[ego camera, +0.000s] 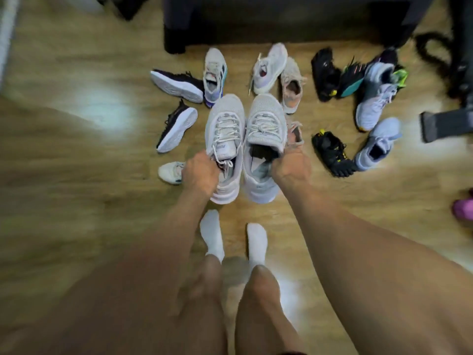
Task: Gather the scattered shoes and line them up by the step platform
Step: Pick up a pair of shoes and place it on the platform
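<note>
On the wood floor [76,175], in front of the big dark step platform [281,19], many shoes lie mixed up: black shoes [176,84] with white soles on the left, light blue shoes [376,106] on the right and pale shoes [268,65] close to the platform. In the middle the left grey shoe [225,124] and the right grey shoe [266,121] are side by side, toes pointing at the platform. The left hand [201,172] curls its fingers tight round the back opening of the left grey shoe, and the right hand [290,167] grips the right grey shoe the same way.

Warm wooden floor [76,190] — glossy, with a pale patch of glare [102,108] toward the left.
</note>
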{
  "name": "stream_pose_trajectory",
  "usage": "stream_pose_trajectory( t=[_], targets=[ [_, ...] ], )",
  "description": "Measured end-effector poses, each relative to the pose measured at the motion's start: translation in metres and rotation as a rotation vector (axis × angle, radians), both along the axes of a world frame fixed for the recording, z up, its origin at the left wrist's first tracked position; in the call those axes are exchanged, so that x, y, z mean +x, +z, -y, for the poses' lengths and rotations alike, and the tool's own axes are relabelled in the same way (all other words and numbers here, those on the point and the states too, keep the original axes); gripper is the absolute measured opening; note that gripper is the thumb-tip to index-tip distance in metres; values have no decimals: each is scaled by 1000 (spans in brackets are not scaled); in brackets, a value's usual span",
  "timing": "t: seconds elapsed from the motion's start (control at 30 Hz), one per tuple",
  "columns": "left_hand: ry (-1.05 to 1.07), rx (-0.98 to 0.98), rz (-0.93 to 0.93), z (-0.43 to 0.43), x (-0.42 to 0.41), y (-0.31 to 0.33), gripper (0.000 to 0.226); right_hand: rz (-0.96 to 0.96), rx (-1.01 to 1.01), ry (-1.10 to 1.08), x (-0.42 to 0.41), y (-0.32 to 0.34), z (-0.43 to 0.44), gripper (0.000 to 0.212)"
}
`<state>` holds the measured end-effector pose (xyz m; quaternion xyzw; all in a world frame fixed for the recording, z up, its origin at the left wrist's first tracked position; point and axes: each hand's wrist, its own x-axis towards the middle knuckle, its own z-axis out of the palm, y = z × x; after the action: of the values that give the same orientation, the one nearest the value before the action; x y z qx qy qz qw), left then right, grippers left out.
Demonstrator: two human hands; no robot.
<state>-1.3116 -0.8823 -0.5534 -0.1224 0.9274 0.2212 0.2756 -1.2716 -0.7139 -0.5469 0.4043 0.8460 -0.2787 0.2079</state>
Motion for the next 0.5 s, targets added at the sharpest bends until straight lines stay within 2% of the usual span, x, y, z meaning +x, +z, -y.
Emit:
stream_pose_trajectory(
  t=[0.27, 0.5],
  targets=[
    [199, -58, -297, 63, 8, 209, 28, -270, 90, 339, -38, 219, 55, 23],
    [417, -87, -466, 155, 53, 325, 23, -394, 49, 623, -37, 354, 140, 18]
  ],
)
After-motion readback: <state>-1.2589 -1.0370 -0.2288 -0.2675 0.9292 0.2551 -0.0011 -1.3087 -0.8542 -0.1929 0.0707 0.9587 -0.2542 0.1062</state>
